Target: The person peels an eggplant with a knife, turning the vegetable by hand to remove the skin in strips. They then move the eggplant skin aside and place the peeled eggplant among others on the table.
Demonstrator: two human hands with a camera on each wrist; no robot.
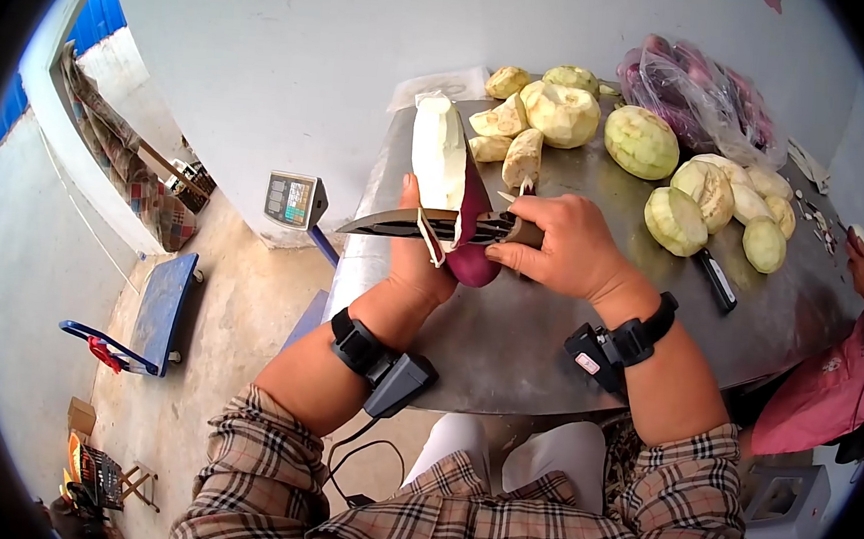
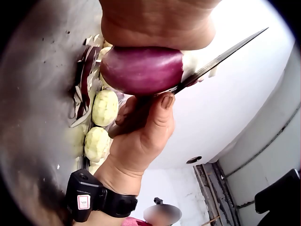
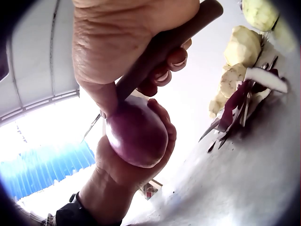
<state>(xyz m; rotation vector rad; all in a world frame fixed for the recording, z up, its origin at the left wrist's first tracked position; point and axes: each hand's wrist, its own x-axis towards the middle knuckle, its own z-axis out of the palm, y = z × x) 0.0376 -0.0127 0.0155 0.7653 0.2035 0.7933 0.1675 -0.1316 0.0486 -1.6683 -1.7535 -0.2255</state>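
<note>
A partly peeled eggplant stands upright over the table's near left part, white above and purple at its lower end. The left hand grips it from the left; in the right wrist view that palm cups the purple end. The right hand holds a knife by its dark handle, the blade lying across the eggplant and pointing left. A strip of peel hangs at the blade. In the left wrist view the right thumb lies close to the purple skin.
Peeled eggplants and cut pieces lie on the metal table, with a bag of purple eggplants behind. A second knife lies at the right. A scale display stands left of the table; another person's hand shows at far right.
</note>
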